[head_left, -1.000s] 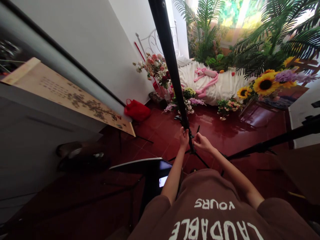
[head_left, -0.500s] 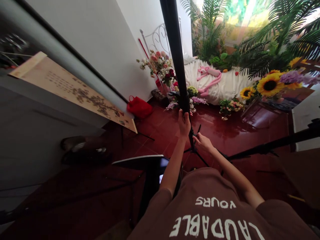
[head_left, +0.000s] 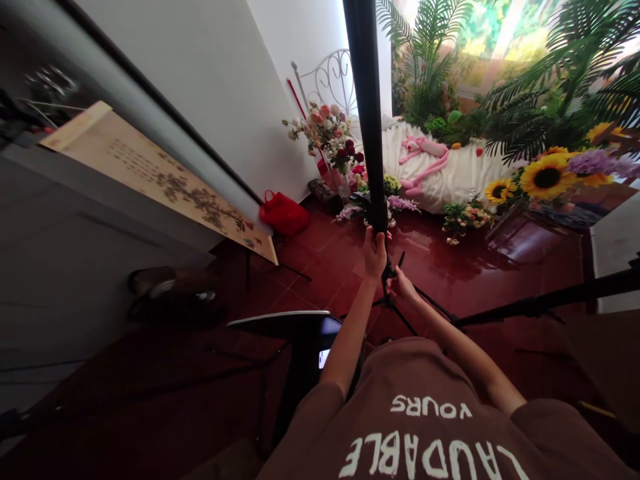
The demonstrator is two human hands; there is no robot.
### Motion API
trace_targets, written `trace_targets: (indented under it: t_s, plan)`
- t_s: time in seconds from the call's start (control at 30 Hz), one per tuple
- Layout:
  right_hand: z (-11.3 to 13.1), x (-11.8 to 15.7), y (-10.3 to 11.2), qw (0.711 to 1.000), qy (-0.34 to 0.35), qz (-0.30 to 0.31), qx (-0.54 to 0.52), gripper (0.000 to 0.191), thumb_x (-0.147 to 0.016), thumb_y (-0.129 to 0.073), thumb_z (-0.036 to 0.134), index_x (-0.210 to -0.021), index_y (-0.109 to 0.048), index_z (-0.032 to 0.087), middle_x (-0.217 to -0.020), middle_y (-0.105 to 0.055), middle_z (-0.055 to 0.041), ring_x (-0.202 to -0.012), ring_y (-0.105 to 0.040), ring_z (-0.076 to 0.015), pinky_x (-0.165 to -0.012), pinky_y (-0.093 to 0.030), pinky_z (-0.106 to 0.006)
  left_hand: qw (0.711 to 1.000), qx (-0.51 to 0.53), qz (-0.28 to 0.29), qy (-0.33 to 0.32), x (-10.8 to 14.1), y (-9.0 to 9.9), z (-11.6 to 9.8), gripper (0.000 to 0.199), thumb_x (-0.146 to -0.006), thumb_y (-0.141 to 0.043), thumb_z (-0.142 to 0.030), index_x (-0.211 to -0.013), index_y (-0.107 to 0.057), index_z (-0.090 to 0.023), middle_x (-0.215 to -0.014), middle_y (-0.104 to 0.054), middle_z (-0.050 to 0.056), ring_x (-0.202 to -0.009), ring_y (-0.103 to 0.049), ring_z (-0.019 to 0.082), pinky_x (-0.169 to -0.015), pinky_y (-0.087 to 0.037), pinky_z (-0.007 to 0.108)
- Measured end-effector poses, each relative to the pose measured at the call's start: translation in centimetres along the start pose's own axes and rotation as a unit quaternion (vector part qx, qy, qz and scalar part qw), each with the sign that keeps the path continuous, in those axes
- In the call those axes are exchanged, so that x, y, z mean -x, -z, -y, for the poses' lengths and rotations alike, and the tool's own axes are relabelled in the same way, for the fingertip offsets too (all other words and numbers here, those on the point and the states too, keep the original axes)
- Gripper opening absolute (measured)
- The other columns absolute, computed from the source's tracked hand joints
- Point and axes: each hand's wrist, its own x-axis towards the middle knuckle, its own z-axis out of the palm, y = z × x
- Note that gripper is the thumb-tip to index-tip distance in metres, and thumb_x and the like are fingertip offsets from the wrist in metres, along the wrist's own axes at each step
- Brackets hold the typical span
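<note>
In the middle of the head view, which is all I've got from my end, there's a tall black pole (head_left: 371, 120) on tripod legs (head_left: 404, 321), standing on the red tile floor (head_left: 313, 257). My left hand (head_left: 375, 253) is wrapped round it, just above where it narrows. My right hand (head_left: 401, 285) is a bit lower, fingers curled right by the small fitting (head_left: 389, 272); honestly can't tell whether they're pinching it or only next to it. Down by my left forearm there's a lit screen (head_left: 324, 359) near a dark panel. Off to the left, a painted scroll (head_left: 170, 183) slants toward a red bag (head_left: 284, 213). Past the pole, a pink plush toy (head_left: 431, 148) lies on white bedding (head_left: 470, 177), with sunflowers (head_left: 546, 177) to its right and a bouquet (head_left: 325, 130) to its left.
</note>
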Motion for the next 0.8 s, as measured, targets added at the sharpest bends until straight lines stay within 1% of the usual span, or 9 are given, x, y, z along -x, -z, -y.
trace_targets:
  t_s: [0.07, 0.13, 0.2, 0.3, 0.4, 0.57, 0.63, 0.7, 0.8]
  plan:
    - [0.1, -0.3, -0.6, 0.987, -0.046, 0.027, -0.151, 0.058, -0.094, -0.022, 0.056, -0.054, -0.044, 0.021, -0.042, -0.044, 0.0026, -0.033, -0.025, -0.0072, -0.037, -0.018, -0.022, 1.0, -0.008, 0.002, 0.001, 0.1, 0.0, 0.0, 0.046, -0.088, -0.038, -0.064, -0.089, -0.052, -0.02, -0.079, -0.06, 0.003, -0.072, -0.058, 0.013, -0.073, -0.046, 0.027]
    - [0.3, -0.4, -1.0, 0.958, -0.056, 0.052, -0.276, 0.05, -0.095, -0.025, 0.045, -0.051, -0.036, 0.021, -0.038, -0.036, 0.0051, -0.032, -0.021, -0.0073, -0.036, -0.018, -0.021, 1.0, -0.016, 0.005, 0.003, 0.1, 0.0, -0.1, 0.046, -0.089, -0.037, -0.064, -0.089, -0.052, -0.02, -0.08, -0.06, 0.004, -0.073, -0.058, 0.013, -0.074, -0.046, 0.027]
    - [0.4, -0.4, -1.4, 0.926, -0.05, 0.075, -0.366, 0.046, -0.094, -0.029, 0.035, -0.05, -0.028, 0.022, -0.036, -0.029, 0.0061, -0.032, -0.019, -0.0079, -0.037, -0.021, -0.02, 1.0, -0.02, 0.005, 0.005, 0.2, 0.0, -0.2, 0.047, -0.089, -0.036, -0.064, -0.09, -0.052, -0.02, -0.081, -0.061, 0.004, -0.075, -0.058, 0.014, -0.075, -0.046, 0.028]
    - [0.6, -0.1, -1.6, 0.891, -0.039, 0.078, -0.446, 0.044, -0.091, -0.032, 0.026, -0.048, -0.021, 0.022, -0.035, -0.027, 0.0063, -0.032, -0.018, -0.0078, -0.038, -0.022, -0.02, 1.0, -0.015, 0.0, 0.001, 0.2, 0.0, -0.5, 0.047, -0.089, -0.037, -0.064, -0.092, -0.053, -0.02, -0.083, -0.062, 0.005, -0.076, -0.06, 0.015, -0.076, -0.046, 0.029]
    - [0.7, 0.3, -1.6, 0.87, -0.053, 0.078, -0.484, 0.043, -0.089, -0.034, 0.022, -0.048, -0.02, 0.021, -0.036, -0.028, 0.0066, -0.032, -0.02, -0.0072, -0.039, -0.023, -0.02, 1.0, -0.008, 0.004, -0.005, 0.4, 0.1, -0.6, 0.046, -0.091, -0.036, -0.061, -0.096, -0.055, -0.019, -0.088, -0.064, 0.007, -0.08, -0.061, 0.016, -0.08, -0.046, 0.031]
    - [0.9, 1.1, -0.7, 0.854, -0.108, 0.094, -0.501, 0.036, -0.091, -0.036, 0.023, -0.055, -0.031, 0.021, -0.043, -0.038, 0.0068, -0.036, -0.031, -0.0071, -0.039, -0.029, -0.018, 1.0, -0.026, -0.003, 0.013, 1.7, 0.8, 0.2, 0.05, -0.093, -0.033, -0.059, -0.111, -0.057, -0.02, -0.102, -0.066, 0.009, -0.093, -0.062, 0.017, -0.087, -0.046, 0.031]
    - [0.7, 1.5, 0.1, 0.86, -0.106, 0.095, -0.491, 0.032, -0.091, -0.04, 0.024, -0.06, -0.036, 0.021, -0.046, -0.042, 0.0071, -0.037, -0.034, -0.0065, -0.039, -0.03, -0.016, 0.999, -0.03, -0.017, 0.038, 2.8, 1.1, 1.2, 0.051, -0.093, -0.032, -0.06, -0.114, -0.056, -0.02, -0.105, -0.066, 0.01, -0.095, -0.061, 0.017, -0.086, -0.046, 0.03]
    - [0.3, 2.1, 1.2, 0.873, -0.092, 0.087, -0.471, 0.026, -0.09, -0.045, 0.023, -0.064, -0.04, 0.021, -0.049, -0.045, 0.0076, -0.038, -0.035, -0.0058, -0.04, -0.032, -0.015, 0.997, -0.023, -0.036, 0.066, 4.3, 1.4, 2.4, 0.052, -0.092, -0.033, -0.06, -0.115, -0.056, -0.019, -0.107, -0.065, 0.01, -0.096, -0.062, 0.016, -0.085, -0.047, 0.029]
    - [-1.0, 3.4, 3.2, 0.889, -0.088, 0.05, -0.447, 0.021, -0.085, -0.051, 0.021, -0.065, -0.043, 0.02, -0.05, -0.046, 0.0075, -0.039, -0.039, -0.0052, -0.041, -0.035, -0.014, 0.989, -0.017, -0.091, 0.116, 7.4, 1.8, 4.6, 0.053, -0.091, -0.034, -0.062, -0.107, -0.057, -0.017, -0.102, -0.065, 0.011, -0.092, -0.063, 0.016, -0.081, -0.048, 0.027]
